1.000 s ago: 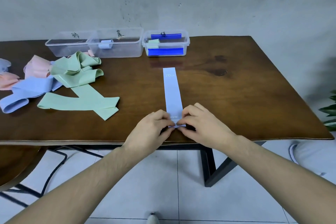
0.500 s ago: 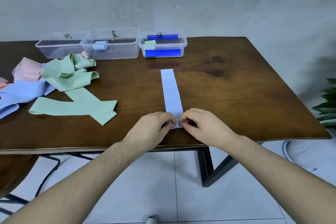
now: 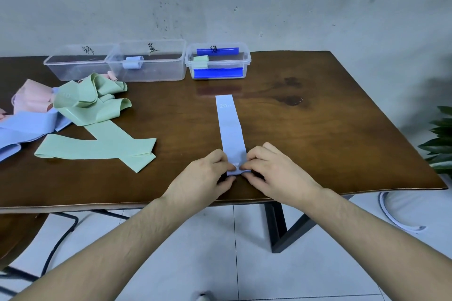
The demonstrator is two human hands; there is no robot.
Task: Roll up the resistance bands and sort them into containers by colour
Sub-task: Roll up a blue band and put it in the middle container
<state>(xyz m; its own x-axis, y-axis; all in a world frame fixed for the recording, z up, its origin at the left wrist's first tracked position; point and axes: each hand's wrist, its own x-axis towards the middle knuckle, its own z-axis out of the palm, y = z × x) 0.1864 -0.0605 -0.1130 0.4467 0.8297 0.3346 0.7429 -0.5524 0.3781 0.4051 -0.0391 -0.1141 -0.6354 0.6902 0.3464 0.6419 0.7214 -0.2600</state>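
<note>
Left hand: the left hand [image 3: 205,178] lay at lower centre of the frame on the near edge of the table [image 3: 330,134], knuckles up, its forearm reaching in from the lower left; thumb and forefinger were curled and pinched the near end of the light blue band [image 3: 231,129].
Right hand: the right hand [image 3: 274,173] mirrored it just to the right, fingers bent, its fingertips [image 3: 244,167] pinching the same end, almost touching the left hand's.
Band position: the band lay flat, running straight from the hands toward the upper centre, its far end printed "20"; the near end was turned into a small roll between the two hands.
Change: a second ago the near end looked flatter under the fingers, and the flat strip has since grown slightly shorter; both hands stayed on that end.
Containers: three clear plastic tubs stood in a row at upper centre-left. The left tub [image 3: 73,66] held nothing I could make out, the middle tub [image 3: 156,66] held a rolled blue band [image 3: 133,62], and the right tub [image 3: 217,61], with blue latches, held a rolled green band [image 3: 201,61].
Loose bands: thin, matte, floppy strips lay at centre left: a green pile [image 3: 97,115], pink bands [image 3: 31,100] and blue bands [image 3: 24,127], crumpled and overlapping.
Table surface: dark brown wood, glossy, with a stain at right centre.
</note>
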